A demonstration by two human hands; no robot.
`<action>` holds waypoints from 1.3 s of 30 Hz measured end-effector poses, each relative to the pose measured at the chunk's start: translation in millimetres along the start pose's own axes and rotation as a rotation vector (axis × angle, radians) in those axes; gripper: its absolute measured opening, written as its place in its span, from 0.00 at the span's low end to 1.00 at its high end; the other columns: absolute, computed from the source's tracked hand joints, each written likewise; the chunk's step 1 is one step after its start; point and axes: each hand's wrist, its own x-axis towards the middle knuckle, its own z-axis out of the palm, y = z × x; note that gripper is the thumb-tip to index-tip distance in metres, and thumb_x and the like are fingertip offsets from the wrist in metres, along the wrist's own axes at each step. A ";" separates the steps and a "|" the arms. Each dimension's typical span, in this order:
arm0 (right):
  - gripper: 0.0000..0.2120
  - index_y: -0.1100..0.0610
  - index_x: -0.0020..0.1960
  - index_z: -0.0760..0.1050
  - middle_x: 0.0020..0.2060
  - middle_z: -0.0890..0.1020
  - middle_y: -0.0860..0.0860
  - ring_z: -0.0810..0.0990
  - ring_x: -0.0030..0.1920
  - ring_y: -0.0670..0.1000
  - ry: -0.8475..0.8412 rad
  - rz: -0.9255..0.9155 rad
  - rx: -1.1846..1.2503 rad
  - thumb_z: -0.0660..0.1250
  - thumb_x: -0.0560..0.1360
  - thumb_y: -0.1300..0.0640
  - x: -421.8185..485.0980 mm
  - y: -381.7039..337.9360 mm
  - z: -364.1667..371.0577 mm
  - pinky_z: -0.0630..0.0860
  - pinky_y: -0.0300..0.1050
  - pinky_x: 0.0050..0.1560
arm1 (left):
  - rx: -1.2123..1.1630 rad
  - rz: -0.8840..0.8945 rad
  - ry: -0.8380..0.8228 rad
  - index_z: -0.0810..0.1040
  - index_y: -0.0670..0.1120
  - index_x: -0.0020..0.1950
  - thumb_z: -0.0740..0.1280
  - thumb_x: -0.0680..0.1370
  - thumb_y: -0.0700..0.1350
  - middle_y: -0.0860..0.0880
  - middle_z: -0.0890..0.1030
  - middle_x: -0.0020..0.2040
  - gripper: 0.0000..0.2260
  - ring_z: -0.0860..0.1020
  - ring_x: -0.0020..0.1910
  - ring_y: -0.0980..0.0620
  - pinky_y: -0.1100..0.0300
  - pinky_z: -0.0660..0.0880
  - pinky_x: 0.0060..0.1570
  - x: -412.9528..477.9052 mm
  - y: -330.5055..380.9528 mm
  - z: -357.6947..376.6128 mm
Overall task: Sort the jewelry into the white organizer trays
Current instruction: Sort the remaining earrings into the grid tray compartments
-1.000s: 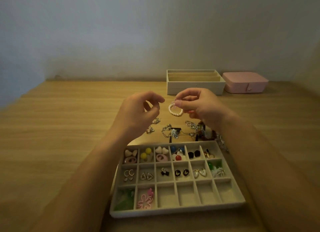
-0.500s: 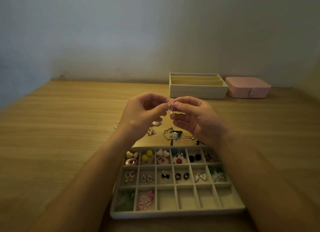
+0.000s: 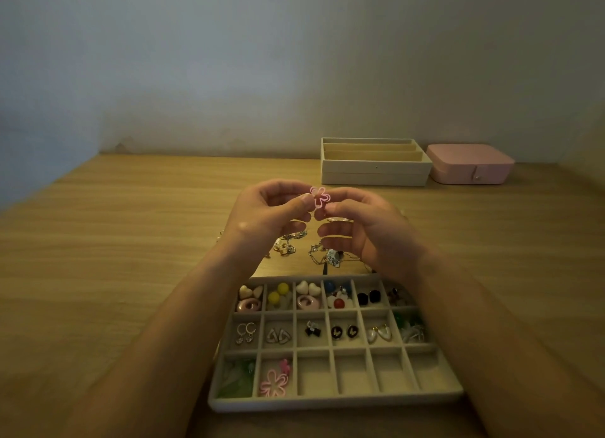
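Note:
A pink flower-shaped earring (image 3: 319, 197) is held up above the table, pinched from the left by the fingertips of my left hand (image 3: 271, 218) and from the right by those of my right hand (image 3: 370, 231). Below the hands lies the white compartment tray (image 3: 337, 403). Its back two rows hold earring pairs. A matching pink flower earring (image 3: 274, 381) lies in the front row's second cell, beside green pieces (image 3: 237, 377) in the first. Loose silver jewelry (image 3: 327, 254) lies on the table between hands and tray, partly hidden by my hands.
A second white organizer (image 3: 373, 172) with long slots stands at the back of the wooden table. A shut pink jewelry box (image 3: 471, 164) sits to its right. The wall runs close behind both.
One second ago my right hand held a small pearl ring and the hands were apart. They have come together, and the pink flower earring now shows between the fingertips; the pearl ring is out of sight.

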 end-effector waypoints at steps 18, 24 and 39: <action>0.07 0.58 0.54 0.83 0.45 0.83 0.54 0.83 0.45 0.51 0.112 -0.093 0.075 0.66 0.80 0.63 0.9 4.1 -8.8 0.81 0.45 0.44 | 0.060 -0.009 -0.082 0.85 0.47 0.49 0.71 0.77 0.38 0.45 0.84 0.47 0.06 0.81 0.45 0.48 0.53 0.79 0.48 -1.1 1.2 -0.5; 0.11 0.57 0.60 0.80 0.48 0.85 0.52 0.85 0.48 0.53 0.167 -0.175 -0.032 0.68 0.79 0.64 1.3 5.3 -8.4 0.83 0.47 0.46 | 0.131 -0.028 -0.149 0.85 0.47 0.45 0.71 0.76 0.34 0.46 0.84 0.45 0.09 0.82 0.44 0.51 0.58 0.79 0.46 -1.9 -0.8 1.4; 0.16 0.55 0.61 0.81 0.51 0.87 0.49 0.85 0.53 0.48 0.181 -0.328 -0.335 0.72 0.76 0.67 0.3 7.4 -5.8 0.82 0.42 0.51 | 0.281 -0.081 -0.166 0.79 0.42 0.42 0.69 0.74 0.29 0.45 0.81 0.40 0.09 0.77 0.38 0.51 0.58 0.76 0.40 2.0 -5.0 1.9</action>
